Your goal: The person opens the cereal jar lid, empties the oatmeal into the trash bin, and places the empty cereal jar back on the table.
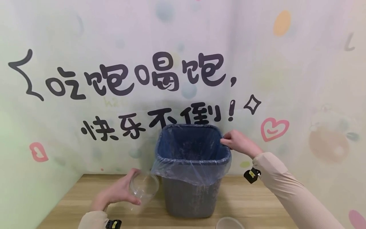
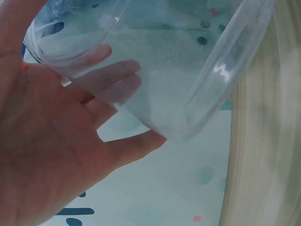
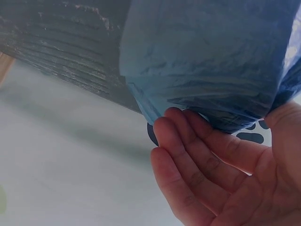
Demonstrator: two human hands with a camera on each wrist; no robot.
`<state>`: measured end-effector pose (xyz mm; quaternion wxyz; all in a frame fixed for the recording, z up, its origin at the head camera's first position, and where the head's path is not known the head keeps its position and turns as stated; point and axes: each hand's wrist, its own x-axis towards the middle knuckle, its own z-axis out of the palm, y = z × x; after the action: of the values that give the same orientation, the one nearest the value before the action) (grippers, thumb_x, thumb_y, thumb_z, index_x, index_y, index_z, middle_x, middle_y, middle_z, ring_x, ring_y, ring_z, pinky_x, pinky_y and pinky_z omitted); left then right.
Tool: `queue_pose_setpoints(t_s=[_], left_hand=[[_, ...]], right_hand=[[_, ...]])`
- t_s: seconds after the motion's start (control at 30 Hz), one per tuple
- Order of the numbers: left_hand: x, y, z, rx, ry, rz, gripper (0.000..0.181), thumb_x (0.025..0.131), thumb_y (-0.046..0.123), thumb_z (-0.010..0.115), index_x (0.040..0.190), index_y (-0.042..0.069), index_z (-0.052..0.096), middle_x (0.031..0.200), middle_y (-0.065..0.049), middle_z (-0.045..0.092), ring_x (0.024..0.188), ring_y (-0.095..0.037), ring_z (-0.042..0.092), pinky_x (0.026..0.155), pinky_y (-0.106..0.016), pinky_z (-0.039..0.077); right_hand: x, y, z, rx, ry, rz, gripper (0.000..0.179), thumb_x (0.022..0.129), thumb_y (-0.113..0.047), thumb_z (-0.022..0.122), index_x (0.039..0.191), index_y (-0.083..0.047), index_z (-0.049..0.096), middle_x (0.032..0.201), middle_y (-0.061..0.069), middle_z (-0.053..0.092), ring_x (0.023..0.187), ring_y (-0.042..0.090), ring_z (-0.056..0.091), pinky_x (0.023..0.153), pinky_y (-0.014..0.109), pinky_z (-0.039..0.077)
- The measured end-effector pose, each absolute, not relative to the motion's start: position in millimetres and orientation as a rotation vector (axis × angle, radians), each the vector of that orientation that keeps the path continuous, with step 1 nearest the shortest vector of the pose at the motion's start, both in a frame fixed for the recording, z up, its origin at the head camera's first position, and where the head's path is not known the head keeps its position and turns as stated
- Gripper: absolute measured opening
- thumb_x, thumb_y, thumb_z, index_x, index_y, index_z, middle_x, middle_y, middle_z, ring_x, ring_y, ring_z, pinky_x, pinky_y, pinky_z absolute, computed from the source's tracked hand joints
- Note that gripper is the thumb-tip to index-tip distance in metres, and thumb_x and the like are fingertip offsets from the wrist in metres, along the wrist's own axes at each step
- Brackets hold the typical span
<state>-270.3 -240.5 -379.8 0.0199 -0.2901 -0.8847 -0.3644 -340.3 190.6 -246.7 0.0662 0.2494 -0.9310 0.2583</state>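
My left hand point(image 1: 121, 191) grips a clear round plastic tub point(image 1: 146, 185), thumb on one side and fingers around the other. Up close in the left wrist view, the see-through tub point(image 2: 164, 61) is tilted, and several fingers show through its wall. A grey trash bin point(image 1: 190, 202) stands upright just right of it, lined with a thin blue bag point(image 1: 191, 174) folded over its rim. My right hand point(image 1: 241, 143) pinches the bin's right rim through the bag. In the right wrist view, that hand's fingers point(image 3: 193, 165) curl beneath the bag's folded edge.
At the bottom edge of the head view lies a round translucent plastic piece point(image 1: 229, 224), partly cut off. The wooden tabletop point(image 1: 251, 203) carries the bin. Close behind it rises a printed wall point(image 1: 128, 31) with large dark lettering.
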Motion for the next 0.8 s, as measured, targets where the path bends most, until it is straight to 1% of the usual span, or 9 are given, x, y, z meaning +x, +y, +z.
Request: queue_pose_setpoints(t_s=[0.1,0.17,0.3,0.37,0.47,0.53,0.57,0.7,0.8], left_hand=[[-270,-240,-383,-0.909,-2.768,-1.164,0.095,0.057,0.021,0.09,0.129,-0.005,0.034,0.129,-0.032,0.045,0.11,-0.043,0.052,0.091,-0.054,0.045],[-270,-240,-387,-0.92,-2.773,-1.176,0.095,0.057,0.021,0.09,0.128,-0.006,0.034,0.131,-0.036,0.043,0.115,-0.05,0.047,0.095,-0.062,0.038],[-271,-240,-394,-0.962,-2.759,-1.269,0.09,0.059,0.017,0.089,0.126,-0.006,0.034,0.133,-0.038,0.04,0.122,-0.055,0.039,0.097,-0.067,0.031],[-271,-240,-398,-0.983,-2.752,-1.311,0.089,0.06,0.015,0.089,0.127,-0.004,0.034,0.135,-0.036,0.04,0.125,-0.055,0.036,0.1,-0.061,0.032],[-270,-242,-406,-1.031,-2.723,-1.371,0.089,0.062,0.013,0.089,0.13,-0.003,0.033,0.137,-0.034,0.04,0.129,-0.048,0.036,0.104,-0.042,0.034],[-270,-243,-410,-1.076,-2.675,-1.394,0.088,0.063,0.01,0.088,0.13,-0.003,0.032,0.136,-0.033,0.041,0.128,-0.048,0.036,0.103,-0.031,0.034],[-269,-243,-413,-1.096,-2.649,-1.411,0.088,0.063,0.009,0.088,0.13,-0.004,0.032,0.135,-0.033,0.041,0.128,-0.049,0.036,0.102,-0.028,0.034],[-268,-245,-420,-1.132,-2.587,-1.473,0.084,0.064,0.004,0.087,0.127,-0.008,0.032,0.131,-0.036,0.04,0.122,-0.061,0.034,0.103,-0.03,0.036],[-267,-246,-424,-1.105,-2.602,-1.55,0.083,0.065,0.004,0.086,0.127,-0.01,0.032,0.131,-0.039,0.038,0.122,-0.064,0.031,0.103,-0.028,0.036]], right_hand=[[-340,191,-246,0.753,-2.801,0.768,0.035,0.09,-0.011,0.053,0.056,-0.015,0.045,0.052,-0.007,0.039,0.049,0.01,0.037,0.05,0.026,0.029],[-339,191,-246,0.759,-2.8,0.759,0.036,0.09,-0.011,0.053,0.056,-0.015,0.044,0.052,-0.007,0.039,0.049,0.009,0.037,0.05,0.026,0.029],[-339,192,-247,0.759,-2.804,0.759,0.035,0.09,-0.011,0.053,0.056,-0.015,0.044,0.052,-0.007,0.039,0.049,0.01,0.037,0.05,0.026,0.028],[-339,193,-247,0.753,-2.809,0.767,0.035,0.09,-0.011,0.053,0.056,-0.015,0.045,0.053,-0.007,0.039,0.049,0.01,0.037,0.05,0.026,0.028],[-339,192,-246,0.747,-2.819,0.771,0.035,0.09,-0.011,0.053,0.056,-0.015,0.044,0.053,-0.006,0.038,0.049,0.01,0.036,0.05,0.027,0.028],[-340,192,-246,0.755,-2.817,0.775,0.035,0.091,-0.012,0.053,0.057,-0.015,0.044,0.053,-0.006,0.039,0.049,0.01,0.036,0.05,0.027,0.029],[-340,192,-246,0.757,-2.815,0.775,0.035,0.09,-0.012,0.053,0.057,-0.015,0.044,0.053,-0.006,0.039,0.05,0.01,0.037,0.05,0.027,0.029],[-340,191,-245,0.772,-2.803,0.775,0.035,0.09,-0.011,0.053,0.057,-0.015,0.045,0.054,-0.007,0.04,0.05,0.01,0.038,0.051,0.027,0.029],[-340,191,-246,0.77,-2.802,0.77,0.035,0.09,-0.011,0.053,0.056,-0.015,0.045,0.053,-0.007,0.04,0.05,0.01,0.039,0.051,0.027,0.03]])
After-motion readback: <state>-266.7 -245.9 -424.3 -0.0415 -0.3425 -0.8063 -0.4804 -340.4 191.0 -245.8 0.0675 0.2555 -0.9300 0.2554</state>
